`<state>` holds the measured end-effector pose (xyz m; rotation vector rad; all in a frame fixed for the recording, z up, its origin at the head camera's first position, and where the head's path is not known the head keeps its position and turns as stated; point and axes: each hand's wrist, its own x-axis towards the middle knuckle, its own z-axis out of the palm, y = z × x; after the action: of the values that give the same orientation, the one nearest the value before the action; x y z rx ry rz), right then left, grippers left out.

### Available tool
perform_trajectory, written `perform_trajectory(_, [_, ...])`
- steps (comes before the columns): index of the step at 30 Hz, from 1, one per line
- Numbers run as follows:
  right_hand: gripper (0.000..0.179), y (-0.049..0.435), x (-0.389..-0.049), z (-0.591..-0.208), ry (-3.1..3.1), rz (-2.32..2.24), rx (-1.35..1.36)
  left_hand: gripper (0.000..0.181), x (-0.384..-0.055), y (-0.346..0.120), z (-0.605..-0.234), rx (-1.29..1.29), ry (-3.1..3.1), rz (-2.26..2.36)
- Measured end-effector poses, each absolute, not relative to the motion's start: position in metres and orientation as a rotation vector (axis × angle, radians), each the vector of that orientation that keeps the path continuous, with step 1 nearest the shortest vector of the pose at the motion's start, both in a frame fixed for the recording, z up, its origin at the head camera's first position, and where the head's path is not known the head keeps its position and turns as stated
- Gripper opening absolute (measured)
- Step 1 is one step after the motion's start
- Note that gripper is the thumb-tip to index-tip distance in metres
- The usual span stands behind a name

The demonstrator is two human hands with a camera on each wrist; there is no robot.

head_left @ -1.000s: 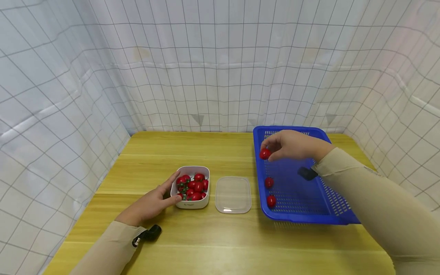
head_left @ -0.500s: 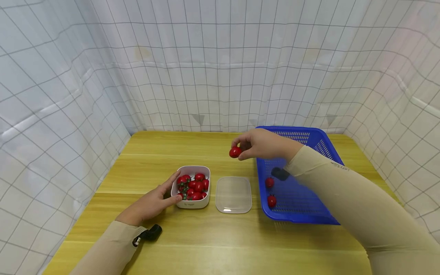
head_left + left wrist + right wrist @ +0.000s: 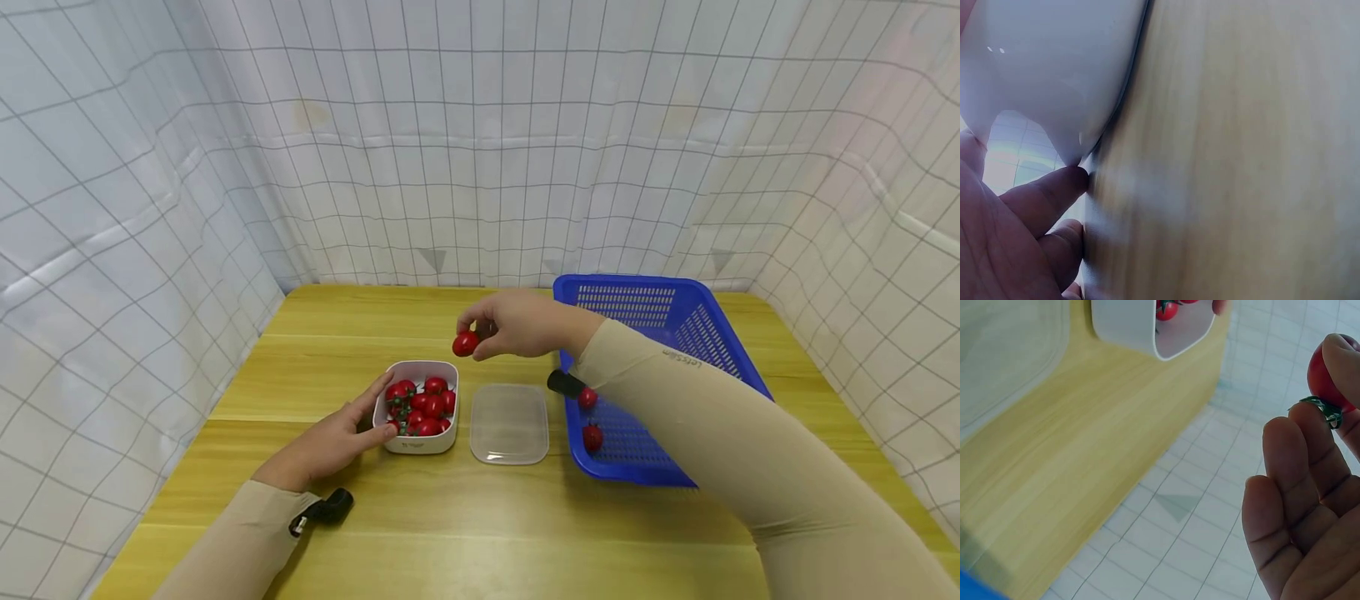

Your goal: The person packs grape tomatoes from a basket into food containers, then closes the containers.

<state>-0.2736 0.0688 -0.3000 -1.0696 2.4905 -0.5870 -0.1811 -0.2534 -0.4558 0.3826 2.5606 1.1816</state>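
Observation:
Between thumb and fingers, my right hand (image 3: pixel 517 323) pinches a cherry tomato (image 3: pixel 465 343) in the air, just beyond the right back corner of a white box (image 3: pixel 417 447). Its green stem cap (image 3: pixel 1329 412) shows in the right wrist view. Several cherry tomatoes (image 3: pixel 432 407) lie inside the box. My left hand (image 3: pixel 333 442) rests against the box's left side, fingers extended and thumb at the front rim. In the left wrist view, fingertips (image 3: pixel 1075 179) touch the box's pale wall (image 3: pixel 1054 62).
A clear square lid (image 3: pixel 509 425) lies flat right of the box. Farther right stands a blue basket (image 3: pixel 581 467), partly under my right forearm, holding two visible tomatoes (image 3: pixel 592 437). Gridded white curtain (image 3: pixel 495 167) surrounds the wooden table (image 3: pixel 450 533).
My right hand has carried the tomato leftward from over the blue basket, past the lid, to near the white box. My left hand and the box have stayed in place.

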Motion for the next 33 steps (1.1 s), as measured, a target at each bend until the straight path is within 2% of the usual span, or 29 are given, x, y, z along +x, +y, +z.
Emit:
perform_trajectory(24, [0.024, 0.013, -0.264, -0.309, 2.465, -0.487, -1.213, 0.083, -0.18, -0.253, -0.453, 0.364, 2.577, 1.117])
perform_trajectory(33, [0.044, 0.012, -0.26, -0.308, 2.479, -0.45, -1.257, 0.083, -0.18, -0.253, -0.453, 0.374, 2.564, 1.135])
